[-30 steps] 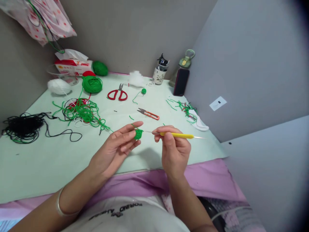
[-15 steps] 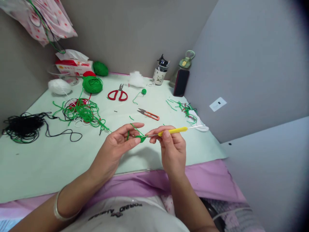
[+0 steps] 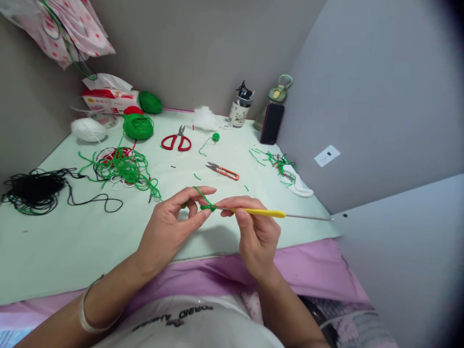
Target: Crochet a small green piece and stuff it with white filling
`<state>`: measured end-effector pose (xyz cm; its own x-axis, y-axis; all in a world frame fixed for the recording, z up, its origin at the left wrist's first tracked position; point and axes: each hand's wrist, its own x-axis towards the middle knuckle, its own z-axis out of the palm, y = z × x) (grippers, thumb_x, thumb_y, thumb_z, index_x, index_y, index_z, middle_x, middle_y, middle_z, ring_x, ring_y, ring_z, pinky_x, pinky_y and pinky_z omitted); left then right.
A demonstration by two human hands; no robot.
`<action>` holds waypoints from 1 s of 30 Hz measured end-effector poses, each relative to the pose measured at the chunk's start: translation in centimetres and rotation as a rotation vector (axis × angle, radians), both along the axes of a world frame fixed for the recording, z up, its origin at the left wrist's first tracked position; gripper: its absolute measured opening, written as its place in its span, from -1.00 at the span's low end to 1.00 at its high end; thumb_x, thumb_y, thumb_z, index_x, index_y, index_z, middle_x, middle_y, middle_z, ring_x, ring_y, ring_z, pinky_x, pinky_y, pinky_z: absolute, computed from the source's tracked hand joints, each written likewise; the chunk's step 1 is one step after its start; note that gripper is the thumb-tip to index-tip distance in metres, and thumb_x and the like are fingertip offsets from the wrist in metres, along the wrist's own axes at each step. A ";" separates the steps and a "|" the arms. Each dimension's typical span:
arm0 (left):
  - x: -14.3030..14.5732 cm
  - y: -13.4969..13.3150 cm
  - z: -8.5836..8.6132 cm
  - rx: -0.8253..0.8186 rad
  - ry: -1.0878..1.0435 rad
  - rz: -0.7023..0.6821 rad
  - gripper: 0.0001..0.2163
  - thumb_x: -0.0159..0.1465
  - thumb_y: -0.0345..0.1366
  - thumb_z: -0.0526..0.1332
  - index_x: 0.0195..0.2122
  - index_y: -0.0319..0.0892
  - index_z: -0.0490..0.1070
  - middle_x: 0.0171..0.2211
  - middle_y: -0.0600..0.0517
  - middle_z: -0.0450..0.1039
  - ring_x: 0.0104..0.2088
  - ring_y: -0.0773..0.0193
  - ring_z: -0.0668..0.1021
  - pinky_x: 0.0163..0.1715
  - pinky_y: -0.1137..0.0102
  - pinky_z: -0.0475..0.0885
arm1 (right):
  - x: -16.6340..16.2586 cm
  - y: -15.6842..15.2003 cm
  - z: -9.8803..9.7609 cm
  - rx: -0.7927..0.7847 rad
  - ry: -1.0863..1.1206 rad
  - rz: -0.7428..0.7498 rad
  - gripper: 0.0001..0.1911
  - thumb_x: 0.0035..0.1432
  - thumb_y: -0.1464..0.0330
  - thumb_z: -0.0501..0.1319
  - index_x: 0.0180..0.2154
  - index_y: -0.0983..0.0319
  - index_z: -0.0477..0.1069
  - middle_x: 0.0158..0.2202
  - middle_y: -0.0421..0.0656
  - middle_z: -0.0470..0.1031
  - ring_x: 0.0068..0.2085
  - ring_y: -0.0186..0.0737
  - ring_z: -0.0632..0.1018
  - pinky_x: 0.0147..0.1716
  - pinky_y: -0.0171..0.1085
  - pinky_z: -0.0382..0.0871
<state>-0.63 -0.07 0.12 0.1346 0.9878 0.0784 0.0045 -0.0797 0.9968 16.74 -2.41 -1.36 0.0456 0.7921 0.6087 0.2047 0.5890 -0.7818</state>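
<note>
My left hand (image 3: 170, 224) pinches a small green crochet piece (image 3: 208, 207) between thumb and fingers, with green yarn running over its raised index finger. My right hand (image 3: 253, 227) grips a yellow-handled crochet hook (image 3: 259, 212), lying almost level, its metal tip in the green piece. Both hands hover above the pale green table (image 3: 54, 251) near its front edge. The working yarn trails left toward a tangle of green yarn (image 3: 125, 166).
On the table lie red scissors (image 3: 177, 141), orange thread snips (image 3: 223, 170), a green yarn ball (image 3: 138, 126), a white ball (image 3: 88, 129), black yarn (image 3: 34, 189), a tissue box (image 3: 108, 96), a cup (image 3: 239, 112), a phone (image 3: 271, 123) and yarn scraps (image 3: 281, 164). Walls close in on three sides.
The hook's rear end swung down from tilted-up to nearly level. My left hand shifted slightly left and turned the green piece, which now shows smaller between the fingers.
</note>
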 end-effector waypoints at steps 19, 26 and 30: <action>0.5 0.0 0.3 -0.456 -0.601 -0.142 -0.63 0.15 -0.32 0.53 0.02 -0.10 0.67 -0.58 0.25 0.32 -0.61 0.52 0.22 -0.10 0.42 0.51 | -0.3 0.4 -0.7 0.000 0.214 -0.021 -0.77 0.46 0.36 0.15 -0.12 0.12 0.60 -0.27 -0.13 0.61 -0.34 -0.25 0.59 -0.34 -0.21 0.54; 1.4 -0.4 0.1 -0.323 -0.476 -0.064 -0.62 0.15 -0.32 0.54 0.02 -0.03 0.68 -0.33 0.12 0.51 -0.27 0.37 0.49 -0.18 0.53 0.41 | -0.9 0.5 -0.9 -0.007 0.037 -0.053 -0.78 0.44 0.41 0.19 -0.08 0.09 0.62 -0.22 -0.14 0.65 -0.25 -0.22 0.63 -0.27 -0.19 0.58; 1.2 -0.2 0.0 -0.469 -0.575 -0.147 -0.64 0.17 -0.32 0.52 0.02 -0.10 0.68 -0.48 0.19 0.42 -0.57 0.52 0.27 -0.20 0.51 0.47 | -0.6 0.2 -1.4 0.245 -0.273 -0.148 -0.65 0.36 0.51 0.23 0.05 0.03 0.59 -0.05 -0.08 0.65 -0.06 -0.13 0.64 -0.13 -0.13 0.59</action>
